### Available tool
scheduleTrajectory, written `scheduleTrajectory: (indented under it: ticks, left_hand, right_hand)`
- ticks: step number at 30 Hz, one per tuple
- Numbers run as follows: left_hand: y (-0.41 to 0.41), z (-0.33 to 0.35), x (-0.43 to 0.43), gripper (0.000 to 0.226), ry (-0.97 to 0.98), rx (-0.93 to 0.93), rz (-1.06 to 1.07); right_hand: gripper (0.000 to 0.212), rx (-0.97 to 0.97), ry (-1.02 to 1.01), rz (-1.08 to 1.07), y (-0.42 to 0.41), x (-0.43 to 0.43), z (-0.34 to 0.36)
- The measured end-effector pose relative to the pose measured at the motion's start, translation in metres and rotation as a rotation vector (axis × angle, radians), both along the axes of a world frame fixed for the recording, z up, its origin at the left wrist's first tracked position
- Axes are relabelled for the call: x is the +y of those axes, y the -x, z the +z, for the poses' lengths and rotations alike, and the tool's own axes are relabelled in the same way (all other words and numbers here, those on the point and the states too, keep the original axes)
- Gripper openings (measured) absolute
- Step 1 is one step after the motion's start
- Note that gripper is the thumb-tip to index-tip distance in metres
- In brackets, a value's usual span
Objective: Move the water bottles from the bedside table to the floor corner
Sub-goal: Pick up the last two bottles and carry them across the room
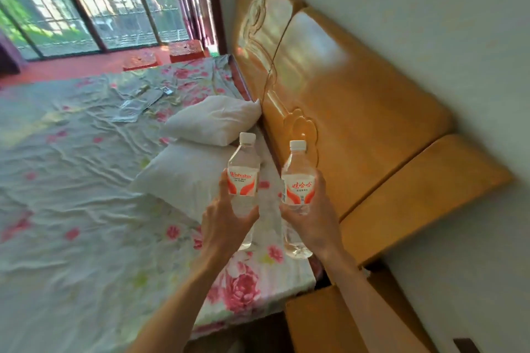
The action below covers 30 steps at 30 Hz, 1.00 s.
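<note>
Two water bottles are held upright in the air, side by side with a narrow gap between them. The left bottle (243,178) is gripped around its label by the left hand (226,221), and the right bottle (296,189) is clasped the same way by the right hand (312,218). Both are carried over the near edge of the bed (86,209), whose flowered sheet spreads left of the hands. Two white pillows (200,152) lie just beyond the hands. The wooden headboard (344,112) runs along the wall right of the hands. The worktop (315,321) sits below the right forearm, just beside the mattress edge. Open red floor (71,66) is seen beyond the bed, before the window.
</note>
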State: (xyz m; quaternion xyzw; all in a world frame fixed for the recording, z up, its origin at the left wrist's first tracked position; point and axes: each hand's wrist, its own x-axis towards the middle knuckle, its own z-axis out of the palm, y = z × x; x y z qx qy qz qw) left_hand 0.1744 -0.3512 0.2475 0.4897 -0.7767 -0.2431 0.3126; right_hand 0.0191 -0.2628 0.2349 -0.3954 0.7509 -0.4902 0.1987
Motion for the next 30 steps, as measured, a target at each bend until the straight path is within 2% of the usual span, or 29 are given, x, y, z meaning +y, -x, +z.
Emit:
scheduleTrajectory:
  ticks: [6,12,20,30]
  left_hand:
    - [-0.081,0.007,-0.007,0.103,-0.002,-0.025,0.276]
    - [-0.159,0.013,-0.005,0.108,0.003,0.011,0.467]
    - [-0.260,0.013,-0.004,0.108,0.054,0.043,0.602]
    - [-0.410,0.002,-0.003,0.106,0.051,0.059,0.725]
  right_hand:
    - [0.098,0.123,0.012,0.186,-0.060,-0.041,0.007]
    - [0.098,0.142,0.030,0.366,-0.129,-0.071,0.020]
    - [0.098,0.243,0.064,0.507,-0.225,-0.099,0.041]
    - [0.098,0.244,0.087,0.659,-0.382,-0.125,0.038]
